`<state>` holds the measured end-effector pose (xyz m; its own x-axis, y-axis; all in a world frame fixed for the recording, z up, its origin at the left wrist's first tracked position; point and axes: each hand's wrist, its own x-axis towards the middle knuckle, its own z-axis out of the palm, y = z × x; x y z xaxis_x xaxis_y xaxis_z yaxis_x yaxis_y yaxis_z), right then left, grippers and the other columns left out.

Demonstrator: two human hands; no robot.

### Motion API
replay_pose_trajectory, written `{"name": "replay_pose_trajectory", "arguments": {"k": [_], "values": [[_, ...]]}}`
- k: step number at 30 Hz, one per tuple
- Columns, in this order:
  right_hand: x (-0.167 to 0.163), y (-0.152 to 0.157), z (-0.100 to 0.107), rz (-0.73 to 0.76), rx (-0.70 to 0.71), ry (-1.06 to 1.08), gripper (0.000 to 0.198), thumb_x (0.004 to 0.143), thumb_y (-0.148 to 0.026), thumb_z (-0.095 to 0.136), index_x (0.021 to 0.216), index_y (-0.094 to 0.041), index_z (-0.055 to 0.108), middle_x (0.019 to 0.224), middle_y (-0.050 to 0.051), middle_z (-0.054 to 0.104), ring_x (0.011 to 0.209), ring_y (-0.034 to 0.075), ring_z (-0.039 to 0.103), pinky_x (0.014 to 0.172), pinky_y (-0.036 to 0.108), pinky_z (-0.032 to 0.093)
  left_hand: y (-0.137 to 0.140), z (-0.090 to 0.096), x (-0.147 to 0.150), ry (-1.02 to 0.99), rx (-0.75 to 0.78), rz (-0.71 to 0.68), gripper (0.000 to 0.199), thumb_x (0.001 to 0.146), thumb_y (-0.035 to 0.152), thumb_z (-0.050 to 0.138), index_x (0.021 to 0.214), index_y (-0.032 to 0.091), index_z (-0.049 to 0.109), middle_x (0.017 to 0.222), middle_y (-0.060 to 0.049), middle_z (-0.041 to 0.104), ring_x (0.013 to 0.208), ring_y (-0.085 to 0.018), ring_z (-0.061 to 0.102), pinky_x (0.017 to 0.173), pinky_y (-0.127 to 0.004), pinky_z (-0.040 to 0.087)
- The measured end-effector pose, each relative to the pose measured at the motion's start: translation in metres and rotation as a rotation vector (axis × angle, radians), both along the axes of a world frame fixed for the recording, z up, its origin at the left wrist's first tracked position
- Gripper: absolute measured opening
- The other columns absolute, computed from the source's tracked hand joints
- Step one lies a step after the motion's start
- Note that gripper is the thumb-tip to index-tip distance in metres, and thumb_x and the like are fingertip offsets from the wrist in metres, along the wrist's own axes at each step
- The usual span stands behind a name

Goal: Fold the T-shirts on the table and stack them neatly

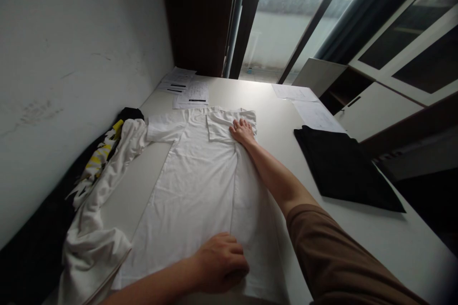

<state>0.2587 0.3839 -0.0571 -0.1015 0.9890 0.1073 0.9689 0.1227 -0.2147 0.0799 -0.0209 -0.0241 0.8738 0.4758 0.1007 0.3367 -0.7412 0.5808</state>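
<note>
A white T-shirt (193, 190) lies spread on the table, its collar end away from me. One sleeve sticks out to the left; the right sleeve (218, 128) is folded back across the body of the shirt. My right hand (243, 131) lies flat on that folded sleeve, fingers spread. Closer to me, my left hand (222, 262) is over the lower part of the shirt with its fingers curled in. Its fingertips are hidden, so whether it pinches any cloth cannot be made out.
Rumpled white cloth (96, 243) and a yellow-and-white patterned garment (98, 157) lie along the left wall. A folded black garment (350, 167) is on the right of the white table (236, 88). Paper sheets (191, 93) lie at the far edge, more papers (311, 109) at the right.
</note>
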Motion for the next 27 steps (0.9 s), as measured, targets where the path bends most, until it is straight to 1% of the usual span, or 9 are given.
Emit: {"name": "replay_pose_trajectory", "arguments": {"k": [2,6,8,12,14,21,24,27], "values": [[0.009,-0.001,-0.004,0.010,-0.062,-0.027,0.065,0.102,-0.058,0.034,0.157,-0.022,0.039,0.168,0.012,0.026,0.154,0.034,0.021,0.122,0.053,0.017,0.000,0.002,0.000,0.000,-0.010,0.008,0.008,0.093,0.030,0.063,0.097,0.025,0.066,0.087,0.000,0.067,0.082,-0.017,0.059,0.076,-0.033,0.042],[0.010,-0.014,-0.004,-0.066,-0.037,-0.032,0.070,0.102,-0.061,0.029,0.159,-0.020,0.036,0.168,0.016,0.022,0.155,0.036,0.018,0.122,0.057,0.015,0.000,0.001,0.000,-0.012,-0.024,0.017,0.008,0.093,0.030,0.062,0.098,0.025,0.067,0.087,0.000,0.068,0.081,-0.017,0.059,0.076,-0.032,0.042],[0.007,-0.030,-0.004,-0.036,-0.025,-0.041,0.069,0.103,-0.062,0.028,0.158,-0.021,0.037,0.168,0.016,0.023,0.154,0.036,0.019,0.122,0.058,0.016,-0.001,-0.001,0.000,-0.021,-0.023,0.017,0.008,0.093,0.030,0.062,0.098,0.025,0.067,0.087,0.000,0.069,0.081,-0.017,0.060,0.077,-0.032,0.042],[0.007,-0.076,-0.005,0.107,0.003,-0.056,0.066,0.105,-0.060,0.025,0.158,-0.024,0.039,0.168,0.014,0.025,0.155,0.032,0.019,0.123,0.055,0.017,-0.001,-0.001,0.000,-0.045,-0.030,0.026,0.010,0.095,0.030,0.060,0.097,0.024,0.067,0.088,-0.002,0.069,0.083,-0.018,0.061,0.078,-0.032,0.042],[0.011,-0.101,-0.003,0.173,-0.004,-0.057,0.065,0.105,-0.060,0.026,0.158,-0.025,0.039,0.168,0.012,0.025,0.156,0.030,0.018,0.124,0.052,0.016,-0.001,0.001,0.000,-0.048,-0.034,0.032,0.011,0.095,0.030,0.059,0.096,0.024,0.068,0.087,-0.002,0.069,0.083,-0.018,0.061,0.078,-0.032,0.043],[0.034,-0.198,0.008,0.279,-0.025,-0.014,0.068,0.104,-0.061,0.028,0.161,-0.024,0.033,0.170,0.008,0.020,0.157,0.026,0.014,0.127,0.047,0.014,-0.002,0.008,0.002,-0.065,-0.067,0.047,0.016,0.098,0.028,0.054,0.093,0.022,0.068,0.085,-0.003,0.068,0.081,-0.017,0.059,0.079,-0.031,0.043],[0.045,-0.236,0.010,0.299,-0.029,0.028,0.066,0.103,-0.063,0.030,0.161,-0.032,0.035,0.170,0.001,0.020,0.157,0.023,0.013,0.129,0.043,0.012,-0.003,0.013,0.003,-0.081,-0.073,0.079,0.020,0.099,0.027,0.051,0.094,0.021,0.069,0.090,-0.004,0.068,0.087,-0.018,0.059,0.084,-0.032,0.044],[0.058,-0.256,0.011,0.320,-0.046,0.086,0.062,0.102,-0.062,0.034,0.159,-0.039,0.038,0.168,-0.004,0.024,0.157,0.021,0.015,0.129,0.042,0.016,-0.004,0.019,0.008,-0.082,-0.036,0.137,0.018,0.098,0.024,0.051,0.100,0.021,0.069,0.100,-0.006,0.068,0.098,-0.020,0.058,0.092,-0.036,0.043]]}}
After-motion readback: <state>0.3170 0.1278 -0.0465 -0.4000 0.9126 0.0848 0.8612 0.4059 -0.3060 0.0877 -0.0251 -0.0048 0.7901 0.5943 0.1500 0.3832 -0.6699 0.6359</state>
